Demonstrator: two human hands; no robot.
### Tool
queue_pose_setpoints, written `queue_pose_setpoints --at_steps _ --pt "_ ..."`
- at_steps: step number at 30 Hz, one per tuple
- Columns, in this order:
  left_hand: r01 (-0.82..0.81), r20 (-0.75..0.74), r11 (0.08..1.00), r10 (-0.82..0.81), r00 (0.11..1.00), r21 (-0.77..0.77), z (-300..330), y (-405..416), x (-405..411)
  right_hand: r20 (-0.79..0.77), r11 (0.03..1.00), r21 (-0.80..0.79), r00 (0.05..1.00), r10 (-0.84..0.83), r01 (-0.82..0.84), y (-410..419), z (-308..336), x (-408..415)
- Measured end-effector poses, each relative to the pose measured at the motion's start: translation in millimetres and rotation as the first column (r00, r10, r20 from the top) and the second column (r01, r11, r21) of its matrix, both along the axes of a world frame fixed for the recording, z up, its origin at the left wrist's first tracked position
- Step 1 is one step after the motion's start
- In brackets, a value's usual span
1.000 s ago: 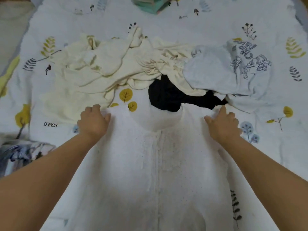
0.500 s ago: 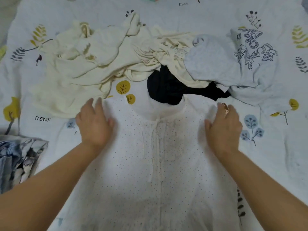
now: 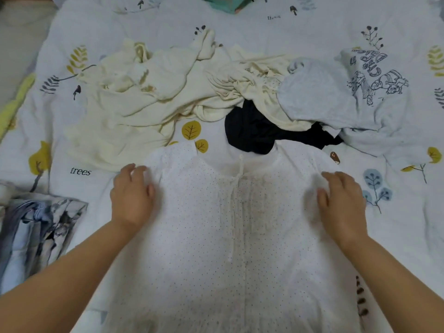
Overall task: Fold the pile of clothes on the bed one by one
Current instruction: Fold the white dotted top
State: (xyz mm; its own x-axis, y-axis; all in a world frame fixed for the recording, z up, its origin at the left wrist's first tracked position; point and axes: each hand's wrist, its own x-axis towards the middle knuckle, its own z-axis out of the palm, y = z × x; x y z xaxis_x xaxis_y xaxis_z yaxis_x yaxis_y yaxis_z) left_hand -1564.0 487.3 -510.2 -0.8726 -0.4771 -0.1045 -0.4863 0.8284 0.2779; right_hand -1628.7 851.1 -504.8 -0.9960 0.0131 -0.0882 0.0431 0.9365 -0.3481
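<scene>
A white dotted blouse [image 3: 230, 236] lies spread flat, front up, on the bed in front of me, its neck tie running down the middle. My left hand [image 3: 131, 195] rests on its left shoulder edge with fingers loosely bent. My right hand [image 3: 341, 200] rests on its right shoulder edge the same way. Beyond the blouse lies the pile: a crumpled cream garment [image 3: 149, 97], a black garment [image 3: 259, 131] partly under it, and a pale blue-grey printed top [image 3: 336, 97] at the right.
The bed sheet [image 3: 396, 212] is white with leaf and tree prints. A folded grey-blue patterned cloth [image 3: 36, 227] lies at the left edge. A teal item [image 3: 223, 3] sits at the far top. Bare floor shows at the upper left.
Both hands slid down and outward from the blouse's collar area to its shoulder edges, smoothing the fabric. The view also shifted slightly.
</scene>
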Motion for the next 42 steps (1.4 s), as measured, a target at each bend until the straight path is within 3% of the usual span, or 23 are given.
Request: queue_pose_setpoints --at_steps 5,11,15,17,19,21,23,24,25,27,29,31,32,33,35,37,39,42 --pt "-0.072 0.116 0.997 0.07 0.991 0.014 -1.0 -20.1 -21.8 0.132 0.975 0.071 0.967 -0.217 0.209 14.9 -0.9 -39.2" --pt "-0.085 0.223 0.996 0.074 0.972 0.041 -0.9 -24.5 -34.2 0.249 0.974 0.069 0.942 -0.226 0.216 11.0 -5.9 -56.2" --pt "-0.042 0.029 0.996 0.045 0.999 -0.074 21.6 -6.5 -39.6 0.204 0.945 -0.092 0.935 -0.29 0.313 8.2 -1.4 -52.7" --pt "-0.019 -0.053 0.998 0.016 0.998 -0.062 35.8 14.2 -42.5 0.176 0.941 -0.119 0.939 -0.295 0.318 8.1 0.5 -50.3" --pt "0.018 -0.082 1.0 -0.016 0.996 0.026 43.7 41.0 -43.8 0.153 0.939 -0.127 0.942 -0.3 0.319 5.6 3.8 -48.5" --pt "0.092 0.012 0.958 -0.099 0.995 0.273 42.7 64.6 -45.1 0.147 0.93 -0.16 0.939 -0.31 0.332 3.1 7.2 -47.7" --pt "0.054 0.162 0.781 -0.195 0.967 0.622 37.3 80.6 -45.1 0.137 0.907 -0.233 0.935 -0.327 0.352 2.1 10.5 -48.3" --pt "0.033 0.184 0.715 -0.224 0.957 0.698 33.2 84.0 -43.8 0.117 0.892 -0.277 0.934 -0.337 0.357 0.4 13.1 -47.8" --pt "0.056 0.163 0.717 -0.233 0.959 0.695 29.4 85.4 -42.4 0.09 0.88 -0.32 0.935 -0.342 0.352 -3.0 17.4 -46.2" --pt "0.157 0.036 0.856 -0.2 0.979 0.493 19.2 82.9 -37.3 0.072 0.867 -0.41 0.958 -0.278 0.283 -12.8 26.9 -39.2" --pt "0.207 -0.059 0.94 -0.198 0.978 0.271 9.8 78.2 -31.1 0.223 0.863 -0.49 0.975 -0.014 0.125 -23.2 36.9 -29.8" --pt "0.249 -0.087 0.953 -0.237 0.968 0.171 -1.5 71.7 -26.2 0.474 0.813 -0.582 0.825 0.308 0.031 -29.1 42.9 -20.5" --pt "0.257 -0.091 0.956 -0.246 0.965 0.139 -6.0 68.4 -24.3 0.515 0.786 -0.617 0.774 0.368 0.036 -28.5 41.5 -17.9" --pt "0.245 -0.099 0.962 -0.235 0.967 0.116 -8.8 65.6 -23.4 0.494 0.762 -0.644 0.796 0.349 0.066 -27.5 39.4 -16.4" --pt "0.143 -0.074 0.985 -0.136 0.988 0.099 -13.3 59.6 -25.8 0.313 0.785 -0.604 0.947 0.071 0.14 -22.1 29.5 -19.4" --pt "-0.004 -0.003 0.992 0.004 1.0 0.122 -17.0 54.7 -33.6 0.102 0.878 -0.426 0.975 -0.195 0.22 -14.1 16.8 -32.5" --pt "-0.095 0.054 0.975 0.086 0.995 0.201 -20.8 51.7 -43.6 0.148 0.912 -0.281 0.952 -0.267 0.299 -10.6 3.2 -46.6" --pt "-0.089 0.064 0.943 0.073 0.995 0.32 -22.8 50.0 -54.7 0.337 0.966 -0.133 0.927 -0.165 0.22 -19.4 -16.4 -57.8"
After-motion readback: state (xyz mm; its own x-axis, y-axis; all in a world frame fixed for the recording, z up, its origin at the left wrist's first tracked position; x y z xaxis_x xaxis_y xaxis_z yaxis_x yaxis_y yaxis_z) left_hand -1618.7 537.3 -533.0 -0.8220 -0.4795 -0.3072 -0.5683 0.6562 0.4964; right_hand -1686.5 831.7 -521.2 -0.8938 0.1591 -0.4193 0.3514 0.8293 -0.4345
